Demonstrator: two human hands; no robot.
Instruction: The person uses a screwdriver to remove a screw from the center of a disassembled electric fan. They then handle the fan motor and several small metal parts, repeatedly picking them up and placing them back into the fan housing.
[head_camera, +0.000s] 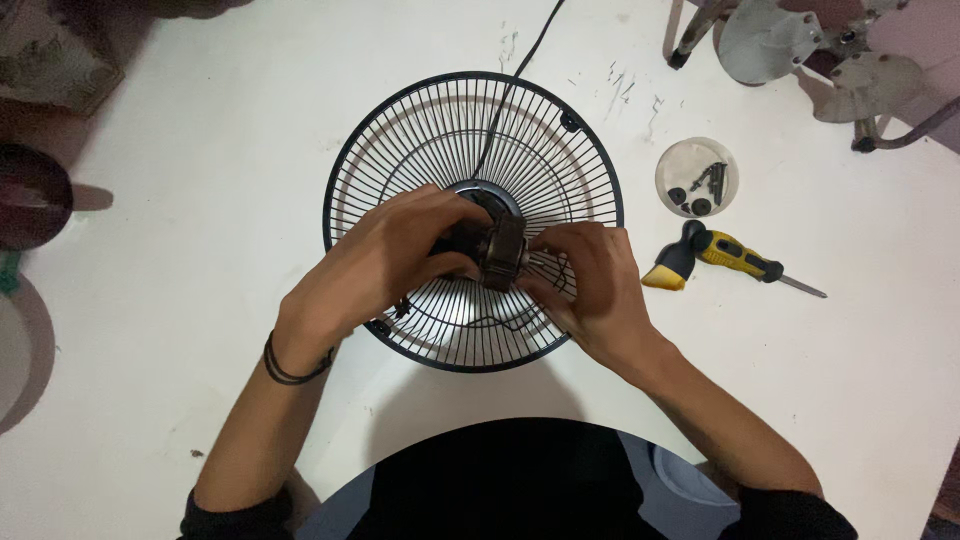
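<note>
While a dark bowl (30, 195) sits at the far left edge of the white tabletop (180, 200), the left hand (385, 255) is curled around the body of a small dark fan motor (495, 250), fingers wrapped over its top and thumb tucked below, a black band on that wrist. That motor is held just above the middle of a round black wire fan guard (440, 120), which lies flat on the tabletop with a black cord (525, 55) running away over its far rim. From the other side the right hand (590, 285) closes narrowly on the motor's shaft end, fingertips pinched together against it. Further right, a small white dish (672, 160) holds dark screws and caps, and just beside it lies a yellow-and-black screwdriver (725, 255), well apart from both hands. Grey fan blades (765, 40) rest at the top right corner.
</note>
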